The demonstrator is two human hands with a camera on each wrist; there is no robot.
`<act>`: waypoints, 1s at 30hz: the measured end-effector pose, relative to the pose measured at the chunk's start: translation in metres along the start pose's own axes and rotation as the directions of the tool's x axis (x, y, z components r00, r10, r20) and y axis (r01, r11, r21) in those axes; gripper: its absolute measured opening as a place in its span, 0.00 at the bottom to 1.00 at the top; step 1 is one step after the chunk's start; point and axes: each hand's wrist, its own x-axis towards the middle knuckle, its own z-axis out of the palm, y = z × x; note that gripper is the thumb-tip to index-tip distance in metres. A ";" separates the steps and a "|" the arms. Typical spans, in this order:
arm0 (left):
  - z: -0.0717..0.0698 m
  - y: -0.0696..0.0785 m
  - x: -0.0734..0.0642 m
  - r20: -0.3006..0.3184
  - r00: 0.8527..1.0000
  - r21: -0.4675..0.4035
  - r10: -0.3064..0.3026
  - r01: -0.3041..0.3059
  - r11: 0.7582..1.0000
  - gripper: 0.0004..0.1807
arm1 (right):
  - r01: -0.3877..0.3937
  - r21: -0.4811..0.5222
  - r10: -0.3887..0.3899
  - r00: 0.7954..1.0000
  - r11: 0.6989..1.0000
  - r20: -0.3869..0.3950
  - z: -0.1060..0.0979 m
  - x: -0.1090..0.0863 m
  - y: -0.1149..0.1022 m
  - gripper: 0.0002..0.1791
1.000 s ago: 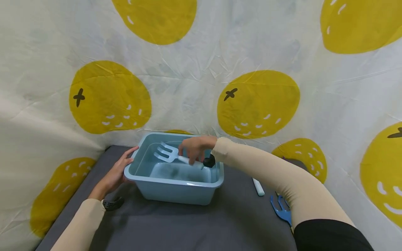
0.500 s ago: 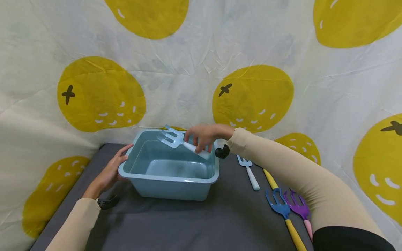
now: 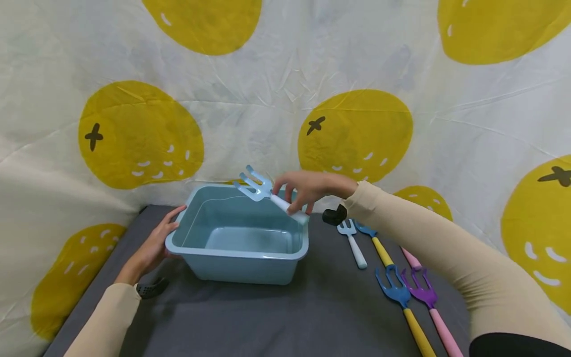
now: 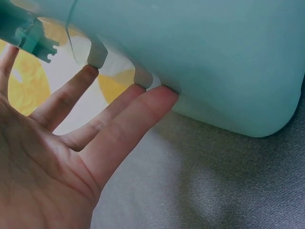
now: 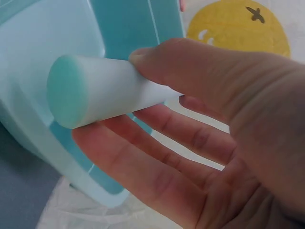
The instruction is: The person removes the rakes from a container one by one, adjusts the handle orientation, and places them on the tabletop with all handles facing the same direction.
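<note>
My right hand [image 3: 314,187] pinches the white handle [image 5: 112,88] of a light blue hand fork [image 3: 260,190] between thumb and fingers. The fork hangs over the back right of a pale blue plastic basin [image 3: 236,268], its prongs pointing up and left. In the right wrist view the handle's pale green end faces the camera. My left hand [image 3: 153,244] is at the basin's left side. In the left wrist view its extended fingers [image 4: 126,129] touch the basin at the rim and wall.
Right of the basin lie a small light blue fork [image 3: 356,250], two yellow-handled blue tools [image 3: 397,292] and a purple fork [image 3: 426,295] with a pink handle. Another pink handle [image 3: 410,258] shows by the right sleeve. A lemon-print cloth [image 3: 250,129] hangs behind the dark grey table [image 3: 250,322].
My right hand has lifted the fork from inside the basin, up and to the right. More tools on the right have come into view from behind the arm. The left hand stays at the basin.
</note>
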 end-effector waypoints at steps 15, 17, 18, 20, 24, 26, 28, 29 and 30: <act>-0.010 0.002 -0.003 -0.005 0.999 0.031 0.034 -0.034 0.999 0.30 | 0.020 0.172 0.001 0.993 0.985 -0.117 0.006 -0.071 0.039 0.32; -0.012 0.002 -0.003 -0.008 0.999 0.032 0.032 -0.032 0.999 0.30 | 0.013 0.191 0.014 0.990 0.982 -0.140 0.010 -0.079 0.047 0.32; -0.012 0.002 -0.003 -0.008 1.000 0.032 0.030 -0.030 0.999 0.30 | 0.007 0.188 0.022 0.988 0.982 -0.155 0.013 -0.083 0.051 0.32; -0.014 0.001 -0.003 -0.013 1.000 0.030 0.024 -0.023 0.999 0.30 | 0.005 0.197 0.032 0.982 0.980 -0.184 0.018 -0.090 0.059 0.31; -0.016 0.001 -0.003 -0.013 1.000 0.030 0.022 -0.021 0.999 0.30 | 0.046 0.210 0.004 0.972 0.977 -0.234 0.032 -0.103 0.075 0.32; -0.017 0.001 -0.003 -0.011 1.000 0.034 0.024 -0.024 0.999 0.30 | 0.072 0.239 -0.011 0.969 0.968 -0.247 0.040 -0.109 0.083 0.32; -0.017 0.001 -0.004 -0.010 1.000 0.043 0.027 -0.026 0.999 0.30 | 0.085 0.260 -0.015 0.966 0.962 -0.259 0.049 -0.115 0.093 0.32; -0.017 0.001 -0.004 -0.007 1.000 0.046 0.027 -0.027 0.999 0.30 | 0.084 0.276 -0.008 0.964 0.958 -0.264 0.055 -0.119 0.097 0.33; -0.017 0.001 -0.004 -0.006 1.000 0.049 0.028 -0.027 0.998 0.30 | 0.082 0.293 0.000 0.963 0.953 -0.268 0.060 -0.122 0.102 0.33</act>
